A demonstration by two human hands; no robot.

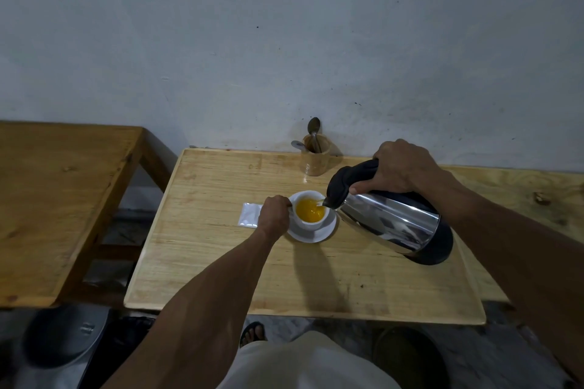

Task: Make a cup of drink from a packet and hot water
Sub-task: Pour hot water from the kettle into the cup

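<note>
fingers of the right hand (399, 167) are wrapped tight around the black handle of the steel kettle (390, 216), thumb pressed along its underside, and the kettle is tipped well over with its spout just above the rim of the white cup (309, 210). a thin stream runs from the spout into the cup, which holds bright orange liquid. the left hand (274, 215) is closed against the cup's left side, seemingly pinching its handle, though the handle itself is hidden by the fingers. the cup sits on a white saucer (311, 232) near the middle of the pale wooden table (284, 278). a white packet (250, 215) lies flat on the table just left of that hand, partly under it. a wooden holder (317, 158) with two spoons stands at the table's far edge by the wall.
</note>
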